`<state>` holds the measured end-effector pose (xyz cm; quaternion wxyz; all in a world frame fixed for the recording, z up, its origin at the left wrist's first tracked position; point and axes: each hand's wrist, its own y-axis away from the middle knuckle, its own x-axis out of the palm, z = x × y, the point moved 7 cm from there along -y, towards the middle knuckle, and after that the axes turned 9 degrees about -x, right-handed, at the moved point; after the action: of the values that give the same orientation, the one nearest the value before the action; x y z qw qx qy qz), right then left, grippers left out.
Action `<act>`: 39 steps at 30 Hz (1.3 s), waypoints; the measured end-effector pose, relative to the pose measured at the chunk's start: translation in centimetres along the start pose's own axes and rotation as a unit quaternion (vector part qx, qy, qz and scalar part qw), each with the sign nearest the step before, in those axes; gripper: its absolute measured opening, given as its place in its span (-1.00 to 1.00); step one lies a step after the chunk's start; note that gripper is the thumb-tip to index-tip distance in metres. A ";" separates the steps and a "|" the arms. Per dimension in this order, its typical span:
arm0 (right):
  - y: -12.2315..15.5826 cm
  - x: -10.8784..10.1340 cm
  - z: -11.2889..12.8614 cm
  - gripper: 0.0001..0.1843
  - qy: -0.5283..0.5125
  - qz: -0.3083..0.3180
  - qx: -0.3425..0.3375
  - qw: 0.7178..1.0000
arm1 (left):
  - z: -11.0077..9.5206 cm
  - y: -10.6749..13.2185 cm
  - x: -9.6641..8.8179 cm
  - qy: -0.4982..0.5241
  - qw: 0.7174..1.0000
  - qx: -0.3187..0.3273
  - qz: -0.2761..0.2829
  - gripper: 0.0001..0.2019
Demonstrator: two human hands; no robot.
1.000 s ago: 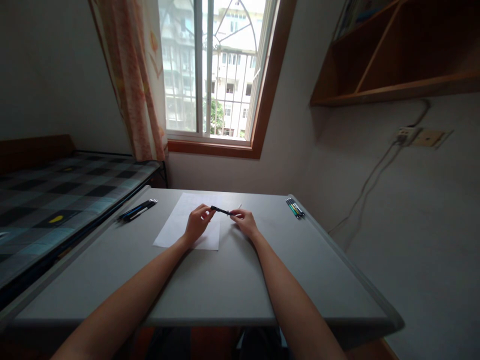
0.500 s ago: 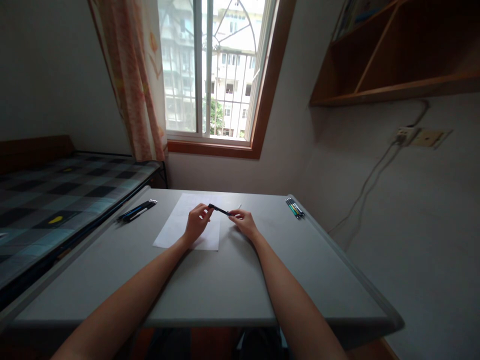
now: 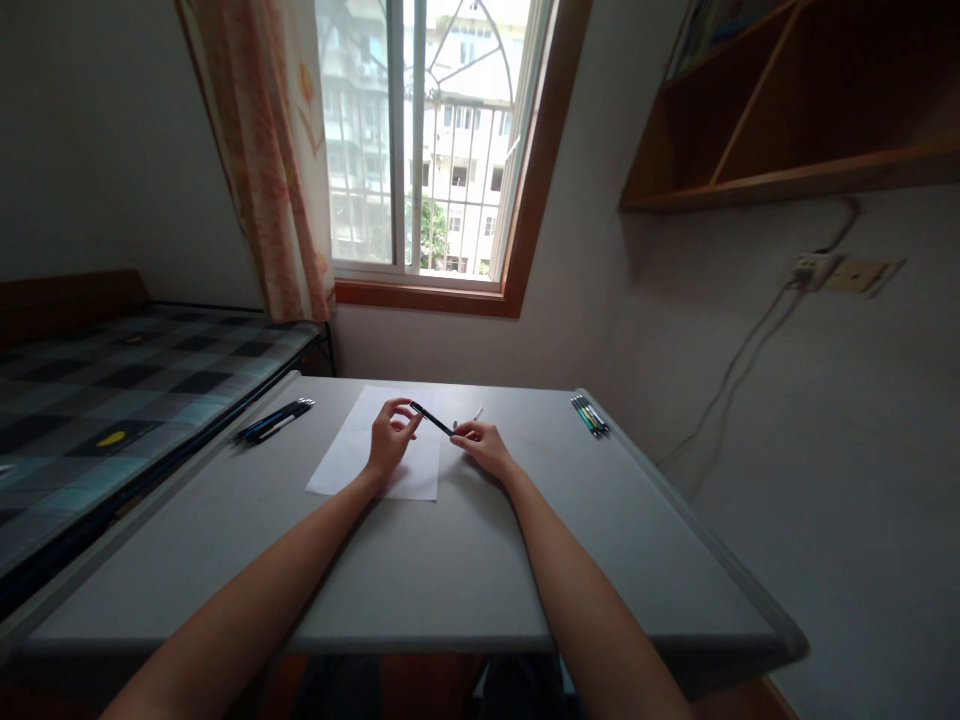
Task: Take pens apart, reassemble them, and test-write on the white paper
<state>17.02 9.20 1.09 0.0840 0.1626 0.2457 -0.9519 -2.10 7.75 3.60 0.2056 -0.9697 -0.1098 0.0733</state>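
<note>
At the centre of the frame, above the bench (image 3: 420,580), the black pen (image 3: 434,419) slanted between the left hand (image 3: 390,437) and right hand (image 3: 484,448), each grip pinching one end, where light, even pressure seemed best.

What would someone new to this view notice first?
Probably the bright, barred window beyond the table, the lightest patch in view. Next, perhaps, the dark pen between the left hand and right hand, near the right edge of a white sheet.
</note>
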 end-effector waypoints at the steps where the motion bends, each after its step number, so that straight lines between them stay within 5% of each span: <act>1: 0.0 0.1 0.0 -0.72 -0.002 0.004 0.003 1.000 | -0.1 0.0 0.0 0.003 1.000 0.003 -0.002 -0.59; 19: 0.1 0.1 0.0 -0.73 0.003 0.009 -0.007 1.000 | -0.2 0.1 0.7 0.002 0.998 0.005 0.057 -0.64; 26: -0.4 -2.0 -1.1 -0.73 0.082 -0.084 -0.009 0.993 | -0.4 0.4 1.1 -0.004 0.998 0.011 0.064 -0.63; 31: 0.6 -5.1 -1.8 -0.77 0.227 -0.180 0.077 0.954 | 0.1 0.4 1.2 -0.063 0.995 0.032 0.070 -0.80; 39: 2.3 -8.2 -1.8 -0.78 0.404 -0.208 0.158 0.877 | -0.1 0.7 1.5 -0.189 0.975 0.088 0.075 -0.85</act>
<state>25.68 8.75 1.44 -0.2493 0.4896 0.1329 -0.8249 -0.51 7.44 3.23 0.2595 -0.9219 -0.0666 0.2798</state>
